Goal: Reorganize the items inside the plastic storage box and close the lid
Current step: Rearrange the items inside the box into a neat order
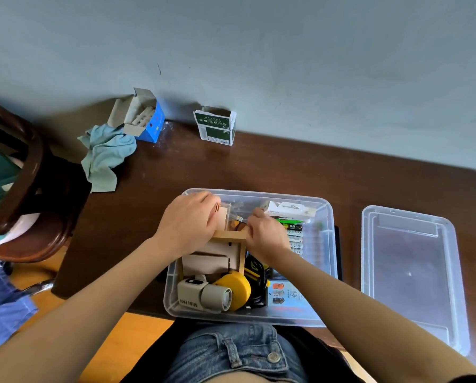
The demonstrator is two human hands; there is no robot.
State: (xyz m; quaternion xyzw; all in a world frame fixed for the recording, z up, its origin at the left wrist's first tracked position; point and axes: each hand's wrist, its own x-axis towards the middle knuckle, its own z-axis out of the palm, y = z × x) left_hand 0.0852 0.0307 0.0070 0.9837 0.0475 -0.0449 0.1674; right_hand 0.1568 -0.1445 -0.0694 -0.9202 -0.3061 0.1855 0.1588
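The clear plastic storage box [329,217] sits open on the dark wooden table, right in front of me. Its clear lid [411,272] lies flat on the table to the right. Both hands are inside the box at its far left. My left hand [188,221] grips a small clear packet with a tan piece [223,217]. My right hand [265,234] pinches something small beside it; what it is I cannot tell. Below them lies a wooden frame [217,258]. A beige mini fan [203,295], a yellow round item [238,287], batteries [294,237] and a white carton [289,210] fill the rest.
At the table's back edge stand a green-and-white carton [216,127] and an open blue box of chalk [145,117], with a pale blue cloth [106,156] beside it. A dark wooden chair [29,189] stands left of the table. The wall runs close behind.
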